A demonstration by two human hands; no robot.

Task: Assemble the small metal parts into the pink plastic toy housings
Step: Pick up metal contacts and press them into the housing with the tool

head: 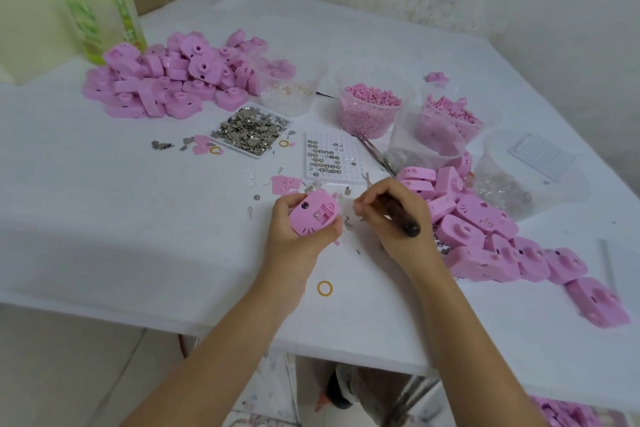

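Note:
My left hand (294,236) grips a pink cat-faced housing (311,217) just above the table, its open slot with a small metal part facing up. My right hand (391,215) holds a dark-handled tool (398,215) whose handle sticks out toward me; its fingertips are pinched together just right of the housing. A tray of small metal parts (251,130) sits behind, and loose metal bits (161,145) lie scattered on the white table (138,236).
Piles of pink housings lie at back left (166,80) and at right (502,246). Clear tubs of pink pieces (369,109), a white grid tray with button cells (327,158), tweezers (375,154), a green bottle (100,7) and a yellow ring (325,288) are around.

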